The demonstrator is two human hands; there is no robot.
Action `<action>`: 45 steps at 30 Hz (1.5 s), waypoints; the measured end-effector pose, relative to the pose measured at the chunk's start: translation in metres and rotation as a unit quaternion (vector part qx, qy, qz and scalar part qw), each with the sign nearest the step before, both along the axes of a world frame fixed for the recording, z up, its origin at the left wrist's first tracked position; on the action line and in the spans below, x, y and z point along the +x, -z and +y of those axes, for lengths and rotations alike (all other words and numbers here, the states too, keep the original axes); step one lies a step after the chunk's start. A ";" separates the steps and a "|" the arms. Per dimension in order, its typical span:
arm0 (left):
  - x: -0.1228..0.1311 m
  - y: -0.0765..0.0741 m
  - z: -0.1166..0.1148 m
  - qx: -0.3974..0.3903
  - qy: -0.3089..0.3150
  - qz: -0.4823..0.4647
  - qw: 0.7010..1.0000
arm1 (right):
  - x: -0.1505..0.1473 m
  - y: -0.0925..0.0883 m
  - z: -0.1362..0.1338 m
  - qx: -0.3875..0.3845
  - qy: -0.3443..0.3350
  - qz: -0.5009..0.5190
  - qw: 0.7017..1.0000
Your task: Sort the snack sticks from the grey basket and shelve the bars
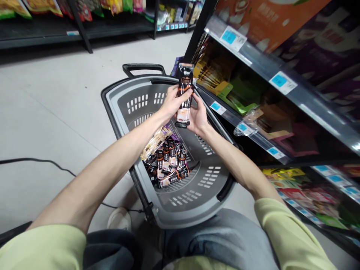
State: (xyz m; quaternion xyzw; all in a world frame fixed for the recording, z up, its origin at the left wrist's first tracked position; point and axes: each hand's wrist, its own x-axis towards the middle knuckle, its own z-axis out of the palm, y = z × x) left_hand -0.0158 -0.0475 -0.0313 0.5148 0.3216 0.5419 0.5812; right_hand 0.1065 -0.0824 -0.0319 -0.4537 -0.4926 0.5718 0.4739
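Observation:
Both my hands hold a black packet (185, 93) with orange and white print, upright above the far part of a grey shopping basket (180, 221). My left hand (172, 101) grips it from the left, its thumb lying across the front. On the packet's right side is my right hand (199, 116), its fingers curled round the edge and partly hidden behind it. Inside the basket lie several similar black packets (165, 163) in a heap, with gold packets (157, 142) and something purple beside them.
Shelves with price tags (283, 82) and packaged goods rise close on the right. A dark shelf (118, 26) with bagged goods runs across the far left. A black cable (50, 162) crosses the pale floor, near a white shoe (119, 219).

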 end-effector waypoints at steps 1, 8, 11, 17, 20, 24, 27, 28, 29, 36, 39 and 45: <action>-0.001 -0.001 -0.001 0.000 0.002 0.002 1.000 | 0.000 0.000 -0.002 -0.010 -0.019 0.006 1.000; -0.005 0.001 -0.005 0.025 0.104 -0.016 0.994 | -0.001 0.004 -0.008 -0.034 -0.070 0.009 0.997; -0.004 0.002 -0.004 0.035 0.109 -0.041 0.993 | -0.002 0.001 -0.007 -0.033 -0.071 0.010 0.997; -0.008 -0.004 -0.005 -0.043 0.114 -0.038 0.992 | -0.005 -0.005 -0.009 -0.043 -0.111 0.000 0.993; -0.013 -0.010 -0.007 -0.068 0.134 -0.023 0.988 | -0.007 -0.005 -0.011 -0.035 -0.108 0.001 0.993; -0.019 -0.012 -0.009 -0.065 0.167 0.013 0.984 | -0.008 -0.005 -0.013 -0.050 -0.103 -0.023 0.993; -0.020 -0.010 -0.009 -0.050 0.188 0.028 0.981 | -0.007 -0.004 -0.014 -0.060 -0.111 -0.051 0.991; -0.020 -0.010 -0.009 -0.044 0.184 0.034 0.981 | -0.007 -0.004 -0.014 -0.056 -0.111 -0.058 0.991; -0.019 -0.009 -0.010 -0.038 0.179 0.040 0.982 | -0.006 -0.004 -0.013 -0.051 -0.111 -0.063 0.990; -0.016 -0.008 -0.011 0.019 0.146 0.051 0.988 | -0.002 0.000 -0.007 0.013 -0.114 -0.081 0.990; -0.017 -0.010 -0.012 0.040 0.156 0.059 0.985 | -0.003 0.001 -0.006 0.056 -0.090 -0.103 0.989; -0.013 -0.028 -0.012 0.114 0.129 0.059 0.983 | 0.000 -0.024 -0.006 0.149 -0.064 -0.167 0.972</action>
